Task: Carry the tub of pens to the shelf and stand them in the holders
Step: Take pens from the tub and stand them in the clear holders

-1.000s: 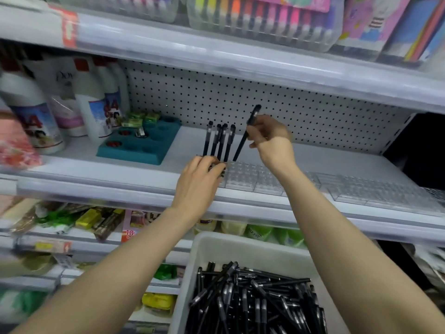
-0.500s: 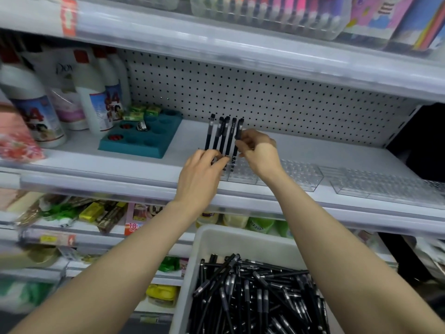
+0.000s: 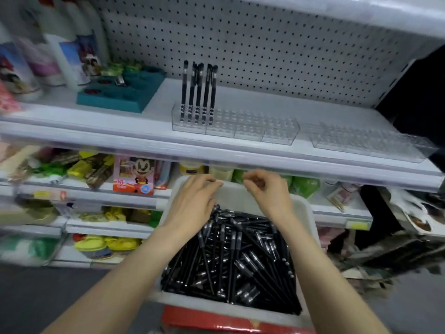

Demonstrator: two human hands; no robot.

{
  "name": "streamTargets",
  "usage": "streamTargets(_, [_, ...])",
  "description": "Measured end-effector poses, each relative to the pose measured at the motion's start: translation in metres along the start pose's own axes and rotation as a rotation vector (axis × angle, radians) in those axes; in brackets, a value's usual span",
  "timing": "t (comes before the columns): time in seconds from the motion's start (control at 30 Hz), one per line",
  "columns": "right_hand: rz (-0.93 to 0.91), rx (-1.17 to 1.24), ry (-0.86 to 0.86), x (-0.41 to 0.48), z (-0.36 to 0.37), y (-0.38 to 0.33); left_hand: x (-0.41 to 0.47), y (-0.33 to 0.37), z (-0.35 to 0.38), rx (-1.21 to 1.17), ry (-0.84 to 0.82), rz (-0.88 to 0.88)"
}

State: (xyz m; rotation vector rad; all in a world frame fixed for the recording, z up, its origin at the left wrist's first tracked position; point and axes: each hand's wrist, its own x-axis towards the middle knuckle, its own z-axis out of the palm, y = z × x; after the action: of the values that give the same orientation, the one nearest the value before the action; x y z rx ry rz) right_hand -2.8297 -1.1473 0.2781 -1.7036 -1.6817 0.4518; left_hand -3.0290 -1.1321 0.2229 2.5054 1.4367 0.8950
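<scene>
Five pens (image 3: pixel 198 92) stand upright at the left end of the clear holder (image 3: pixel 252 128) on the shelf (image 3: pixel 96 131), and a second holder (image 3: pixel 368 143) lies just to its right. The tub (image 3: pixel 310 213) sits below the shelf edge in front of us, heaped with loose pens (image 3: pixel 231 256) that cross one another at every angle. Our left hand (image 3: pixel 192 203) hovers over the tub's far end, fingers relaxed and nearly straight, holding nothing. Our right hand (image 3: pixel 269 196) is beside it, fingers loosely curled, and we see no pen in them.

We judge the pile itself to be the main hazard: the pens are tangled, so lifting one by its clip may drag neighbours over the rim. Grabbing a bunch may also bring up pens pointing both ways, and some would then go in wrong end down. The holder looks light, so a pen pushed in at a slant could shove it or knock over the five already standing. We cannot tell how firmly the tub rests on the red thing (image 3: pixel 216 321) beneath it, and leaning on the rim could tip it.
</scene>
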Motion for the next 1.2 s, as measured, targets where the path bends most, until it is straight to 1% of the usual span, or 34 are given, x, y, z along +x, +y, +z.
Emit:
streamTargets(0.1, [0.099, -0.077, -0.164, -0.027, 0.009, 0.024, -0.015, 0.004, 0.012, 0.11, -0.036, -0.04])
streamTargets(0.2, [0.133, -0.234, -0.33, -0.042, 0.019, 0.04, -0.017, 0.003, 0.013, 0.174, -0.021, -0.08])
streamTargets(0.27, [0.142, -0.321, -0.412, -0.046, 0.025, 0.043, -0.017, 0.003, 0.012, 0.186, -0.002, -0.09])
streamTargets(0.33, [0.151, -0.333, -0.453, -0.047, 0.03, 0.044, -0.018, 0.005, 0.011, 0.183, 0.011, -0.086])
streamTargets(0.5, [0.177, -0.287, -0.476, -0.048, 0.031, 0.047, -0.018, 0.01, 0.01, 0.181, 0.0, -0.098])
streamTargets(0.57, [0.186, -0.196, -0.447, -0.047, 0.025, 0.047, -0.018, 0.012, 0.01, 0.185, -0.01, -0.092])
streamTargets(0.7, [0.182, 0.122, -0.306, -0.041, 0.011, 0.034, -0.02, 0.018, 0.006, 0.206, -0.05, -0.091])
streamTargets(0.8, [0.134, 0.302, -0.28, -0.029, -0.001, 0.017, -0.018, 0.02, 0.001, 0.199, -0.035, -0.038])
streamTargets(0.9, [0.077, 0.374, -0.239, -0.004, -0.021, -0.007, -0.002, 0.02, -0.017, 0.198, 0.035, 0.013])
streamTargets(1.0, [0.03, 0.478, -0.152, 0.03, -0.041, -0.036, 0.031, 0.015, -0.043, 0.232, 0.155, 0.035])
streamTargets(1.1, [-0.014, 0.517, -0.018, 0.067, -0.054, -0.063, 0.068, 0.002, -0.066, 0.294, 0.23, 0.037])
streamTargets(1.2, [-0.054, 0.565, 0.145, 0.1, -0.059, -0.085, 0.096, -0.016, -0.077, 0.349, 0.244, 0.049])
